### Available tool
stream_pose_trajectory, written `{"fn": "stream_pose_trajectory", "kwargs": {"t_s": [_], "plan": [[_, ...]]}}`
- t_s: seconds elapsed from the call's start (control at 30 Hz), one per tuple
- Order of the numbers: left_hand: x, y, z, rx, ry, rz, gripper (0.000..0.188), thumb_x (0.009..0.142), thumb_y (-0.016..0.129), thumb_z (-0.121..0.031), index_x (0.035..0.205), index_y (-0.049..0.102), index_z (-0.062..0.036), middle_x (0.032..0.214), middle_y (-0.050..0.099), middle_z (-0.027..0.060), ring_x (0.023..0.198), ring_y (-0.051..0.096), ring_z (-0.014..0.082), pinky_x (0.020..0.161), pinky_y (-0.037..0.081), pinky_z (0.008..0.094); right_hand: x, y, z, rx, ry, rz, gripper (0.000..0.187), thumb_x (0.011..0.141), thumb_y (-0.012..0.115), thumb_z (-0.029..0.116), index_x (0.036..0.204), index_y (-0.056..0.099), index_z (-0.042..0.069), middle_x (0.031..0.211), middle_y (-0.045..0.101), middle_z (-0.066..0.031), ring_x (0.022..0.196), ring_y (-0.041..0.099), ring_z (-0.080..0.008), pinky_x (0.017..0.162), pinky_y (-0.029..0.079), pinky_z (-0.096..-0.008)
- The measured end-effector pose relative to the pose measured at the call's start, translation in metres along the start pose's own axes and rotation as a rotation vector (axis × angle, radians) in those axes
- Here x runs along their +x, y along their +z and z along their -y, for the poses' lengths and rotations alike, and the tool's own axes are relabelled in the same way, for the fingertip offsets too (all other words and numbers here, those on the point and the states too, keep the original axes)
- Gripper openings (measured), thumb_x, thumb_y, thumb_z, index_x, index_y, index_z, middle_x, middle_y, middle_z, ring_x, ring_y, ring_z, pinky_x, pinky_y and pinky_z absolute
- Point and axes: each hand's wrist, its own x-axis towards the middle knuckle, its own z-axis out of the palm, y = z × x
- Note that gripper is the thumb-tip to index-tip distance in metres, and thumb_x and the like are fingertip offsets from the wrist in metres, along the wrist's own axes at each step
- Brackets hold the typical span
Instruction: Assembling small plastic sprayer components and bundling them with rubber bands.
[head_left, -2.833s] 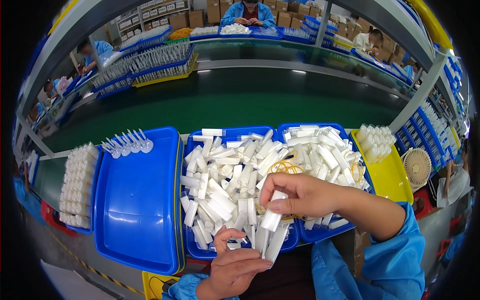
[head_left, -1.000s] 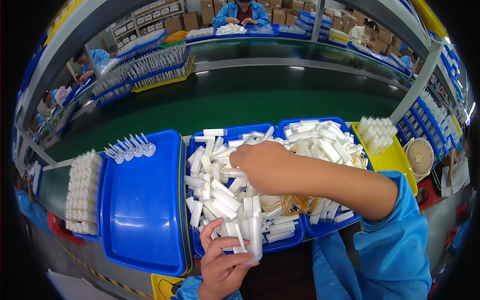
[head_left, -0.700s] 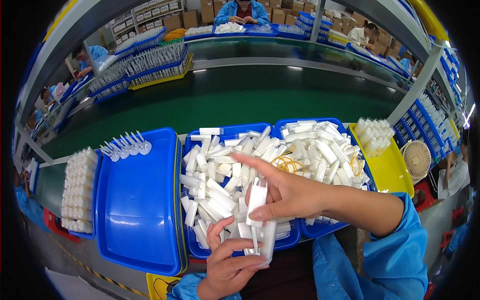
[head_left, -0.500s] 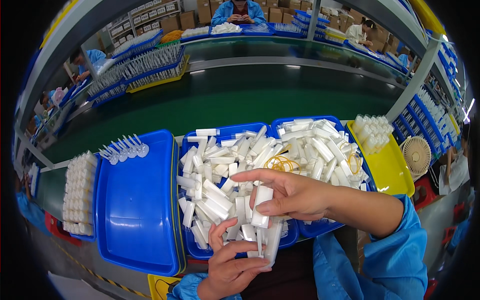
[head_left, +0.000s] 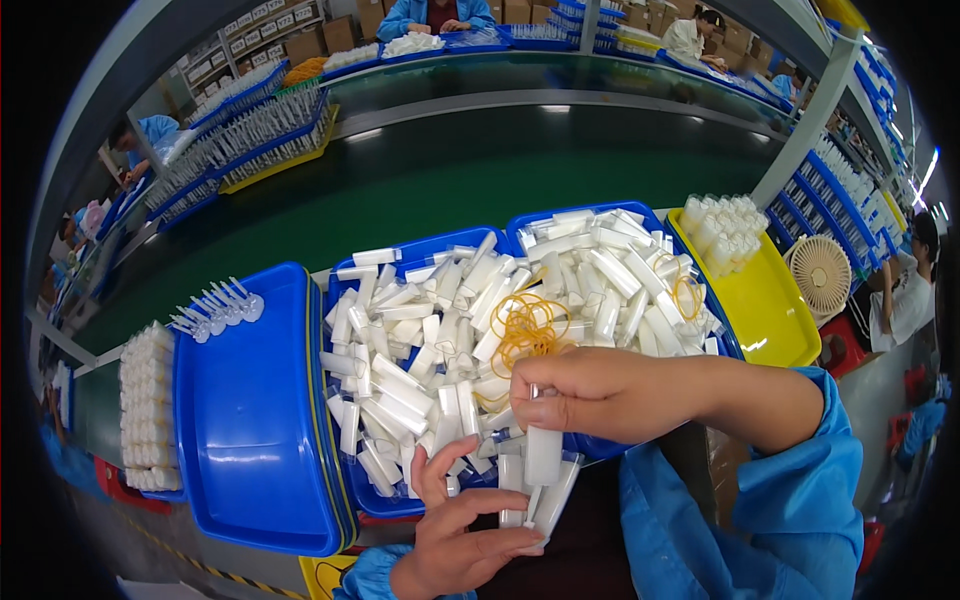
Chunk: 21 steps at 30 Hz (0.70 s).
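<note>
My right hand [head_left: 585, 395] is closed on the upper end of a white rectangular piece [head_left: 543, 458] held upright. Below it, my left hand [head_left: 465, 530] pinches the foot of a thin pale stem [head_left: 533, 505] that runs up to this piece. Two more white pieces in clear sleeves, one of them a slanted sleeved piece [head_left: 560, 495], stand beside the stem at my left fingertips. The other left fingers are spread. Just beyond my hands, a heap of white sleeved pieces [head_left: 400, 385] fills two blue trays, with yellow rubber bands [head_left: 528, 328] lying on top.
Stacked blue trays [head_left: 255, 430] on the left carry several clear stemmed parts [head_left: 220, 308]. White bottle-like parts [head_left: 148, 410] stand farther left. A yellow tray [head_left: 775, 325] with clear-white cups [head_left: 722, 232] and a beige fan [head_left: 820, 275] are on the right. A green conveyor belt [head_left: 440, 160] runs behind; people work beyond.
My right hand has moved its hold to the top of the white piece, its index finger now curled in. The piece stands over the stem. The whole view has shifted slightly.
</note>
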Motion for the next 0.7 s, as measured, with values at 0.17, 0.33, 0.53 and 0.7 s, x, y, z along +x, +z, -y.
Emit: {"fn": "stream_pose_trajectory", "kwargs": {"t_s": [0.17, 0.33, 0.53, 0.7], "plan": [[-0.005, 0.006, 0.003, 0.086, 0.086, -0.065, 0.029, 0.06, 0.078, -0.025, 0.086, 0.066, -0.0219, 0.107, 0.053, 0.0106, 0.111, 0.041, 0.0387, 0.097, 0.021, 0.0548, -0.011, 0.011, 0.005, 0.009, 0.005, -0.044, 0.021, 0.093, 0.042, 0.024, 0.09, 0.048, 0.004, 0.077, 0.055, -0.0111, 0.073, 0.054, -0.0258, 0.067, 0.041, -0.0357], [-0.018, 0.015, 0.007, 0.168, 0.047, -0.147, 0.033, 0.06, 0.08, -0.029, 0.088, 0.065, -0.0338, 0.116, 0.045, 0.0152, 0.118, 0.03, 0.0457, 0.096, 0.016, 0.0587, -0.017, 0.031, 0.007, -0.225, -0.065, -0.076, 0.018, 0.092, 0.041, 0.023, 0.093, 0.05, 0.008, 0.083, 0.055, -0.0086, 0.084, 0.054, -0.0262, 0.075, 0.034, -0.0388], [-0.007, 0.024, 0.008, 0.232, 0.129, -0.405, 0.079, 0.06, 0.079, -0.038, 0.126, 0.039, -0.0231, 0.121, 0.04, 0.0166, 0.112, 0.04, 0.0401, 0.094, 0.031, 0.0552, -0.02, 0.047, 0.001, -0.217, -0.087, -0.101, 0.016, 0.091, 0.043, 0.023, 0.094, 0.05, 0.009, 0.085, 0.054, -0.0071, 0.089, 0.05, -0.0238, 0.077, 0.03, -0.0392], [-0.022, 0.027, 0.008, -0.201, -0.091, -0.253, 0.103, 0.058, 0.084, -0.031, 0.136, 0.019, -0.0167, 0.127, 0.031, 0.0206, 0.112, 0.043, 0.035, 0.091, 0.04, 0.0467, -0.022, 0.044, 0.013, -0.325, -0.222, -0.084, 0.012, 0.089, 0.045, 0.02, 0.092, 0.05, 0.01, 0.083, 0.052, -0.0058, 0.086, 0.049, -0.0232, 0.074, 0.028, -0.0389]]}}
